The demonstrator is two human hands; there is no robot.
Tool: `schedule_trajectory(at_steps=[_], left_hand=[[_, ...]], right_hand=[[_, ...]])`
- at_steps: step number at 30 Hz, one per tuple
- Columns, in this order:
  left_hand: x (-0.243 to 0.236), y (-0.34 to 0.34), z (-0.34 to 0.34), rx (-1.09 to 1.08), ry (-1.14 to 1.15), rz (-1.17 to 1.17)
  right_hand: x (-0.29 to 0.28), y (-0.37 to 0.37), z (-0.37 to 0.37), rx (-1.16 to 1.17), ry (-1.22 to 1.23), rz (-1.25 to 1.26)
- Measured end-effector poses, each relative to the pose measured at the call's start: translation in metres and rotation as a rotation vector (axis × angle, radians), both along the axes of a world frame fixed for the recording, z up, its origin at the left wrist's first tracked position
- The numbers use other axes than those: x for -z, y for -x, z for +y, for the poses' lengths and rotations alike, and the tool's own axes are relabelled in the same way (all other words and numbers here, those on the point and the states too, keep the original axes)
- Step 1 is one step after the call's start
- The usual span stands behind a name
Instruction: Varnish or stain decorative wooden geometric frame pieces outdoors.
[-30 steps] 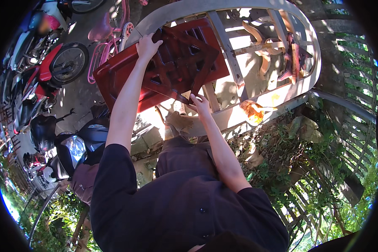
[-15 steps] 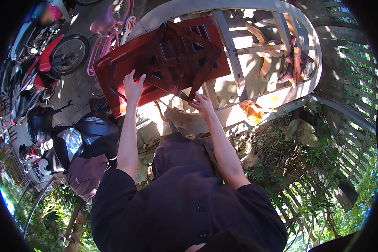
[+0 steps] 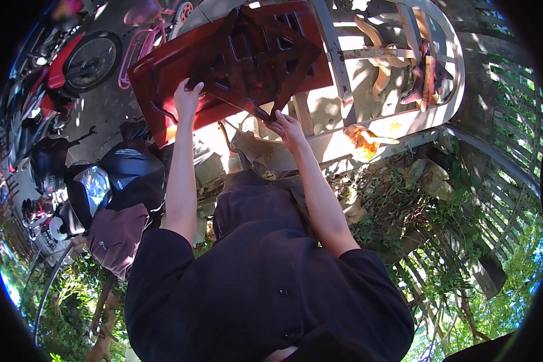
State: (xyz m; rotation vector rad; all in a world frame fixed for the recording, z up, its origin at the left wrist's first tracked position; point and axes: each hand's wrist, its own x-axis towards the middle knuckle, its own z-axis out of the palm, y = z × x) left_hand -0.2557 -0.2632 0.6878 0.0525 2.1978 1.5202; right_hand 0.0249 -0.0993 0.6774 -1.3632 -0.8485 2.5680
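Observation:
A dark red, glossy, diamond-shaped openwork frame lies over a red lacquered panel, partly covering it. At the frame's lower corner, the fingers of my right hand are closed on its tip. My left hand reaches over the panel by the frame's left corner, thumb and fingers apart. Whether its fingertips touch the frame is hard to make out.
The panel rests on a pale wooden structure with slats and a rounded end. Curved wooden pieces and an orange-brown crumpled thing are to the right. Motorcycles and a pink bicycle stand left; dry plants lie nearer.
The surroundings have shifted upward in the view. My right fingers have closed in on the frame's lower corner, and my left hand has come nearer its left corner.

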Motion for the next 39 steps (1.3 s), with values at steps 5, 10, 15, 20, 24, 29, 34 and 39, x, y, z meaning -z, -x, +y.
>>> schedule_trajectory(at_steps=[5, 10, 15, 20, 24, 29, 34, 39], left_hand=[[0.000, 0.003, 0.000, -0.041, -0.067, -0.060], [0.003, 0.004, -0.004, -0.052, -0.025, -0.047], [-0.006, 0.000, 0.003, -0.043, -0.047, -0.083], [-0.007, 0.000, 0.003, -0.056, -0.018, -0.040], [-0.009, -0.003, 0.004, -0.073, 0.031, -0.014], [-0.008, -0.014, 0.003, -0.093, 0.070, -0.025], [-0.002, -0.025, -0.002, -0.165, 0.000, -0.020], [-0.009, -0.045, -0.006, -0.154, 0.111, 0.067]], right_hand=[[0.004, 0.003, -0.003, 0.021, -0.007, 0.029], [0.001, 0.006, -0.007, 0.022, -0.015, 0.018], [0.005, 0.004, -0.005, 0.032, -0.028, -0.002], [0.006, 0.004, -0.005, 0.016, -0.031, 0.020], [0.007, 0.005, -0.005, 0.016, -0.045, 0.020], [0.001, 0.005, -0.006, 0.064, -0.001, -0.007], [-0.004, 0.005, -0.010, 0.037, -0.018, -0.047], [-0.007, -0.004, -0.011, -0.002, -0.060, -0.130]])
